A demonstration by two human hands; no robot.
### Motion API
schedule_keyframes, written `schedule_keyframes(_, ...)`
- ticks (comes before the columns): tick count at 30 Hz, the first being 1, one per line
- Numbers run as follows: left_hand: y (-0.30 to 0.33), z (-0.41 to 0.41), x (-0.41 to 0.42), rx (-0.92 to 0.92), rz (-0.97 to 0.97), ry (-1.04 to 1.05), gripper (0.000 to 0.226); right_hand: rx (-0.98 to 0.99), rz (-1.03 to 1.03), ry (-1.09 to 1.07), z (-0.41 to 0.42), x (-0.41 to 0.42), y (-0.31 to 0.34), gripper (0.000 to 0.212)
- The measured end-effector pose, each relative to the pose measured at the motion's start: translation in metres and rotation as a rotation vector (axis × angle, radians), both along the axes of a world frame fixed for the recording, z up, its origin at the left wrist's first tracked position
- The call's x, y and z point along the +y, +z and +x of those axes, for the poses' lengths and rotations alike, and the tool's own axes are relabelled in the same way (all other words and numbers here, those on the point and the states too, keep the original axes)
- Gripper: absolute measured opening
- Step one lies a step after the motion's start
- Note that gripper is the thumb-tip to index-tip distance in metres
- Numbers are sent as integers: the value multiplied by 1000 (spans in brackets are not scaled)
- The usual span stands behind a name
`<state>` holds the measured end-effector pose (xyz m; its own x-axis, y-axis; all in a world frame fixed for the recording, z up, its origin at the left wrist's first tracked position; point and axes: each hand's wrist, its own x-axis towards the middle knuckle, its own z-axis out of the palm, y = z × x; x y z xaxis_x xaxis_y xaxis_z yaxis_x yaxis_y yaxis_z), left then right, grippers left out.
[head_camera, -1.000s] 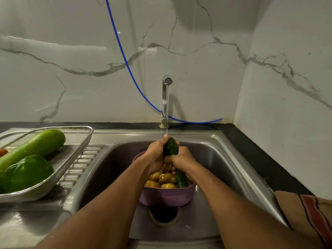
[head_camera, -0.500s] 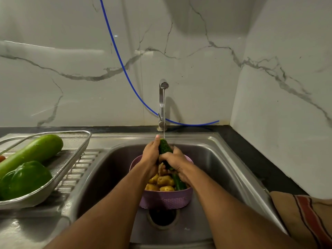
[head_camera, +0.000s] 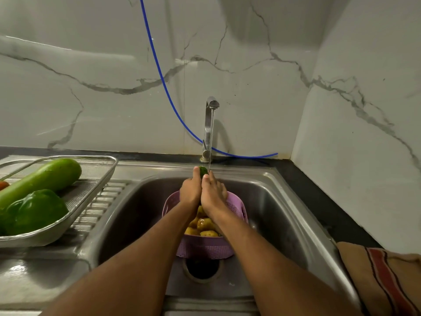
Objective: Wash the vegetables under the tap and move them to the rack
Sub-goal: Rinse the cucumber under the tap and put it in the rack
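2 bare forearms; left hand (head_camera: 191,190), right hand (head_camera: 214,195) ungloved, sleeveless.

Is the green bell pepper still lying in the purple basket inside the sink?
No, the green bell pepper lies in the metal rack left of the sink; the purple basket holds potatoes.

Dark green cucumber (head_camera: 203,171); pale green gourd (head_camera: 43,179) and glossy green pepper (head_camera: 34,212) in a silver rack (head_camera: 95,190). Yellow-brown potatoes (head_camera: 205,225) in a lilac perforated basket (head_camera: 205,247), inside a grey steel sink (head_camera: 284,213). White marble wall (head_camera: 91,76) with grey veins, blue hose (head_camera: 159,65), brown cloth (head_camera: 385,281) with red and black stripes.
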<state>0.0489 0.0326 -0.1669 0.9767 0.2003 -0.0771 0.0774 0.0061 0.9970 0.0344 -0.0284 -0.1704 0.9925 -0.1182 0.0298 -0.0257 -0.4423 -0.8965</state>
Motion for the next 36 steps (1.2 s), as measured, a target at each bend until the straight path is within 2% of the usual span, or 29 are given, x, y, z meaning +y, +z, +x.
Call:
schedule_keyframes(4,-3,6,1,63,84,-73,58,-19,239,-18,15,-6,-3,50)
schedule_keyframes(9,-8,10,-2,94,156,-108,59,122,435,64,9,-18,1,52)
schedule_keyframes(14,-6,17,-3,90,40,-58,53,108,355,102,-6,-10,1,52)
schedule_keyframes(19,-4,12,-3,36,118,-124,60,56,428,51,7,-22,2,49)
schedule_keyframes(22,1,10,-3,-23,135,-137,60,74,388,52,9,-16,2,51)
schedule_keyframes(25,0,10,-9,-54,139,-166,58,82,389,-40,13,-10,-7,52)
schedule_keyframes(29,-3,12,-16,49,34,-202,62,77,382,-98,18,-17,-14,42)
schedule_keyframes(33,-8,21,-11,120,233,-145,78,90,352,-95,6,-22,-4,36)
schedule_keyframes(36,-4,15,-7,112,69,-170,59,65,317,-66,5,-21,-5,34)
